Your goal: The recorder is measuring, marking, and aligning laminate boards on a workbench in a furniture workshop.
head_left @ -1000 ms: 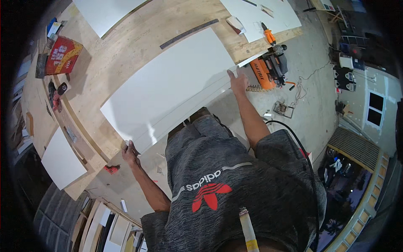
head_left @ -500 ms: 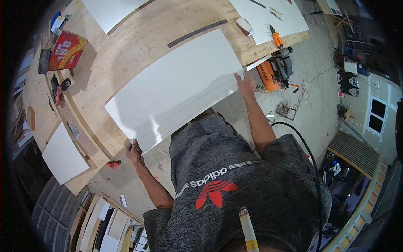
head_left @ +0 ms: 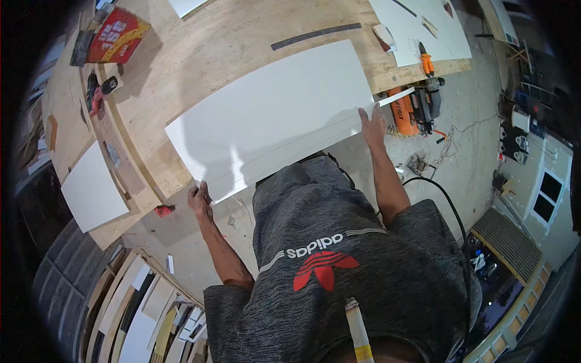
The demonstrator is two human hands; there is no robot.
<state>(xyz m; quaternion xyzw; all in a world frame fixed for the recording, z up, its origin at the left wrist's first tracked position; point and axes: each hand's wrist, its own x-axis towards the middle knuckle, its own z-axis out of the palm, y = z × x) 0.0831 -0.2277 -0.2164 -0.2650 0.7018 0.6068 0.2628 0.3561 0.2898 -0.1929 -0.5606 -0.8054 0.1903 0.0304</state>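
Note:
A large white panel [head_left: 272, 103] lies on the wooden workbench, its near long edge jutting over the bench front towards me. A thin line runs along it near that edge. My left hand [head_left: 200, 198] is closed on the panel's near left corner, fingers bent around it. At the near right corner my right hand [head_left: 373, 127] grips the panel, thumb up. Just beyond the right hand a narrow white strip [head_left: 397, 97] sticks out; whether that hand holds it too cannot be made out. Shadows cover much of the panel's left and near side.
On the plywood bench [head_left: 236, 51] lie a dark strip [head_left: 316, 36], a red box [head_left: 118, 37], a drill [head_left: 98, 95] and another white panel [head_left: 94, 187]. Orange-handled pliers [head_left: 426, 62] rest at right. An orange compressor [head_left: 403, 114] stands on the floor; offcuts [head_left: 145, 308] stand lower left.
My view has shifted, so the bench and its things appear further right and higher. Both hands stay at the panel's near corners.

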